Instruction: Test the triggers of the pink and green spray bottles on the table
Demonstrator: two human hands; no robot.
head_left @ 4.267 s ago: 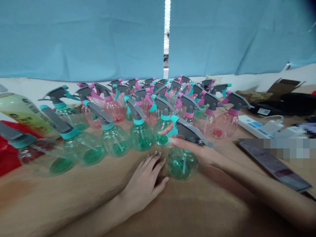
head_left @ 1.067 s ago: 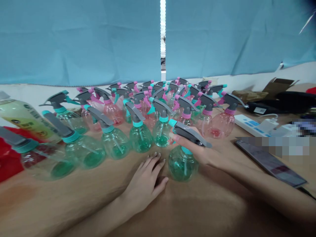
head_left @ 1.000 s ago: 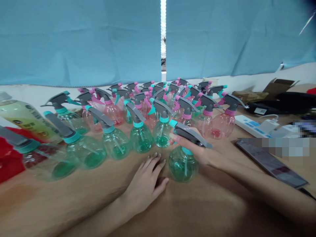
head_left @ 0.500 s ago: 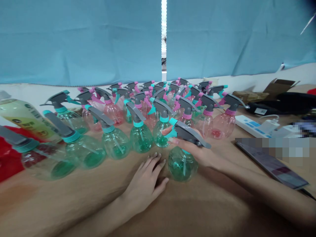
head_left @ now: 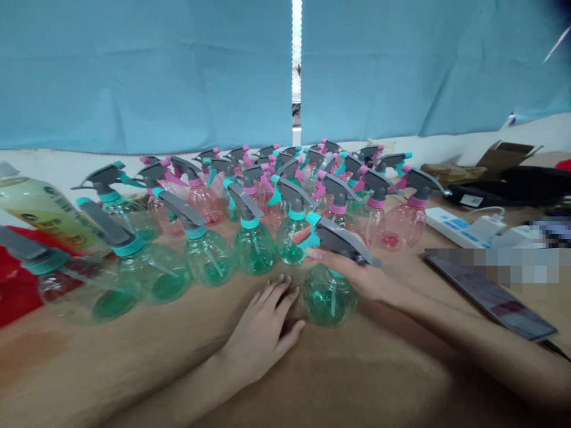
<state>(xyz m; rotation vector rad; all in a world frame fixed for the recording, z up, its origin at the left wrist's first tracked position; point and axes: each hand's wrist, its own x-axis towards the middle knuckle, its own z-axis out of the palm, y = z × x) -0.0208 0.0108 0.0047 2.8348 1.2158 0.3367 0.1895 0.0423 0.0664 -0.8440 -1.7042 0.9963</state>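
Right grip [head_left: 357,274]: clasped round the neck of the nearest green spray bottle [head_left: 331,302], fingertips beside its teal trigger [head_left: 308,240].
Held bottle: roughly upright at the front, its base apparently on the surface [head_left: 348,374], though blur makes contact hard to judge.
Left grip [head_left: 264,324]: released, palm down on the surface, fingers spread, just beside that bottle.
Green row [head_left: 256,252]: ahead and leftward.
Pink bottles [head_left: 405,227]: mostly behind.
Right side: power strip [head_left: 450,226], dark phone [head_left: 491,295].
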